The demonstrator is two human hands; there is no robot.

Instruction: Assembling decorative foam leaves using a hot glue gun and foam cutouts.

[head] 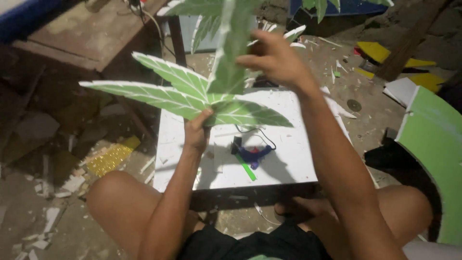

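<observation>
Two bare hands are holding a green foam leaf cutout (192, 91) up over a white board (288, 159). The left hand (197, 132) is pinching it shut at the hub where the blades meet; the right hand (276, 60) is curling closed around the upright blade above that pinch. Beyond the grip the long blades are hanging unsupported, so a twist could likely snap one over the blue glue gun (252, 155) lying below.

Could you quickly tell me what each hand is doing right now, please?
Left hand: closed, gripping the base of the green leaf cut-out.
Right hand: fingers curled on the cut-out's upright leaf.
</observation>
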